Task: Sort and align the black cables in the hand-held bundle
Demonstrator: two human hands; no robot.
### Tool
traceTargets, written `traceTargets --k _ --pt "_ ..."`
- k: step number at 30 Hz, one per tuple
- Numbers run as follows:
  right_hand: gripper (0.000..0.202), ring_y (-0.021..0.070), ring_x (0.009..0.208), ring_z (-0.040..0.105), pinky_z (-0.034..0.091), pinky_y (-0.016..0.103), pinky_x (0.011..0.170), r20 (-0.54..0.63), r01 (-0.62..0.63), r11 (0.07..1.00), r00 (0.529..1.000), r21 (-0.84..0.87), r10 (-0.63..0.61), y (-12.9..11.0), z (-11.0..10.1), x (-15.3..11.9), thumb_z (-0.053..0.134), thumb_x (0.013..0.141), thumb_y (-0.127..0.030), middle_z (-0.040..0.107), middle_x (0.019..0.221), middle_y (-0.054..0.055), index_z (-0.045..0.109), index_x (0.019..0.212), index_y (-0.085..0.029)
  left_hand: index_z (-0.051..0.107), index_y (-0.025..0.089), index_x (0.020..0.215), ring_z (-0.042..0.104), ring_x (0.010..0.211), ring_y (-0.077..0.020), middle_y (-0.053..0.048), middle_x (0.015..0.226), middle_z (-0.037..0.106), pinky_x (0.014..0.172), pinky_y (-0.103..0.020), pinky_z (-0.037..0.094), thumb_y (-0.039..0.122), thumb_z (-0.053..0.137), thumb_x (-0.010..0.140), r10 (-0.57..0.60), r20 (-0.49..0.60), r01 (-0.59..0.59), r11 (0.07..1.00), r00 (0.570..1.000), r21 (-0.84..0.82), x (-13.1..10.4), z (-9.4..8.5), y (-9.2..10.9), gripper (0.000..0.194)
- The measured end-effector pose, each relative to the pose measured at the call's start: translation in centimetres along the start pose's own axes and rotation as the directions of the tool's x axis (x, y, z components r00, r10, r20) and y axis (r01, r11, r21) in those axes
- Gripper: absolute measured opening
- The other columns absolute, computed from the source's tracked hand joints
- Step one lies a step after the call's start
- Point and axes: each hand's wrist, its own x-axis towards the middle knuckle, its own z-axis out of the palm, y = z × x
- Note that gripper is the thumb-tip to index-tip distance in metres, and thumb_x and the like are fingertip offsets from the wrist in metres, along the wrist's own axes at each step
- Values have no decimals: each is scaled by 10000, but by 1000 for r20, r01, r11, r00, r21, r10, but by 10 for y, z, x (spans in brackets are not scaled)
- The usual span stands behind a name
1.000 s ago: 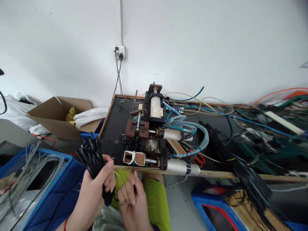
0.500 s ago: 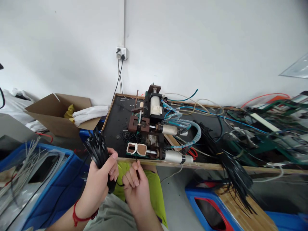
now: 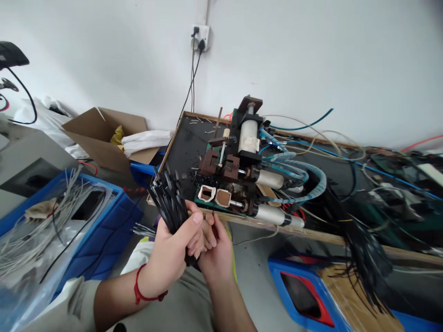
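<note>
My left hand (image 3: 173, 249) is wrapped round a thick bundle of black wires (image 3: 168, 198), their cut ends fanning up and to the left. Close against it, my right hand (image 3: 216, 249) has its fingers curled and the thumb up. A thin dark wire tip (image 3: 213, 212) shows above those fingertips; the rest of that wire is hidden in the hand. Just beyond my right fingertips sits a pneumatic fixture with two pale-edged brown pads (image 3: 223, 198) at the bench's front edge. Brown metal jaws (image 3: 221, 166) and silver cylinders (image 3: 272, 216) stand behind and beside the pads.
A second black wire bundle (image 3: 363, 249) hangs over the bench edge (image 3: 325, 236) at right. Blue hoses (image 3: 321, 180) loop from the cylinders. At left stand a blue crate (image 3: 117, 203) of pale wires and a cardboard box (image 3: 104, 143). Another blue bin (image 3: 284, 286) is below right.
The view has shifted, so the bench sits further right and higher. My two hands have come together, with the right hand now against the left. The bundle stays in my left hand.
</note>
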Motion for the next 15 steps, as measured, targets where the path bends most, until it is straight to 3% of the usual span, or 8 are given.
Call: traceTargets --k 3,6,8,10,13,15 --pt "313 89 406 256 294 200 432 29 76 977 997 -200 -72 -1 -3 -14 668 961 -422 409 425 -98 637 744 -199 618 205 901 327 377 -77 105 470 409 374 -201 326 327 769 871 -14 -13 14 1000 1000 -17 -3 -6 -8 196" --pt "358 128 487 426 385 259 540 98 274 850 961 -449 -258 -5 -4 -44 630 986 -467 515 486 -46 665 744 -206 624 219 910 351 386 -82 101 483 411 387 -204 341 319 763 884 -5 -4 5 1000 1000 -22 -9 -13 -15 172" --pt "318 148 533 491 430 295 603 96 413 733 896 -541 -434 -10 -9 -64 632 991 -462 581 534 -30 673 782 -226 623 226 893 351 385 -81 102 485 397 388 -203 350 333 781 870 4 -6 -4 999 1000 -35 -12 -17 -17 192" --pt "256 160 586 555 481 332 687 4 479 647 805 -594 -593 -15 -27 -78 639 991 -445 641 601 -25 663 830 -248 620 229 865 341 380 -78 104 484 378 381 -201 347 357 805 846 6 -30 -7 998 1000 -55 -12 -18 -16 227" --pt "282 179 757 664 525 375 817 -241 334 608 701 -720 -671 -18 -77 -83 634 957 -527 702 767 -12 624 874 -258 619 234 855 325 375 -72 106 487 369 374 -198 333 379 834 813 12 -75 -18 997 997 -79 -8 -17 -12 263" --pt "410 204 778 691 540 385 779 -319 140 564 703 -814 -635 -19 -114 -80 584 907 -665 726 803 6 608 858 -258 611 234 853 316 376 -71 109 487 370 373 -197 323 371 842 803 1 -80 -8 996 997 -88 -4 -17 -11 273"
